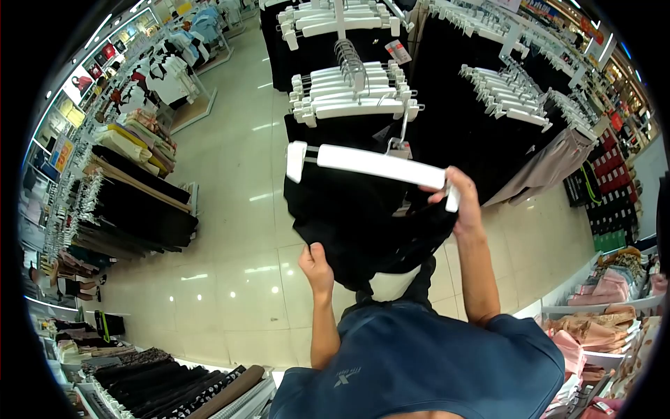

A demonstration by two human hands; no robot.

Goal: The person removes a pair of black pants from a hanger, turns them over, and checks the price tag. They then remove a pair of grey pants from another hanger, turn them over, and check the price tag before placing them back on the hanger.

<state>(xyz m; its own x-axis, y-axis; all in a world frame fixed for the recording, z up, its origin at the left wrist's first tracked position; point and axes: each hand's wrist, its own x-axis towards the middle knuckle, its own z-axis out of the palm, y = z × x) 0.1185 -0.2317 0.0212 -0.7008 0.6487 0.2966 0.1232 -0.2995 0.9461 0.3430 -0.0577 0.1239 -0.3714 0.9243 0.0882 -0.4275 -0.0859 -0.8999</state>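
Note:
A white clip hanger (380, 163) is held in front of me, slightly tilted, its metal hook pointing up toward the rack. My right hand (460, 195) is wrapped round the hanger's right clip end. Below the hanger hangs a black garment (349, 223); its exact kind I cannot make out. At the garment's lower left edge, my left hand (317, 269) is closed in a pinch on the cloth. The left clip (296, 162) stands a little out from the bar, and no cloth shows clearly in it.
Ahead stands a rack with several white hangers (352, 94) bearing black garments. More hangers (506, 98) with dark clothes are to the right. Racks of trousers (143, 209) line the left. Folded pink clothes (607, 288) lie on shelves at the lower right. Tiled floor (230, 209) runs between them.

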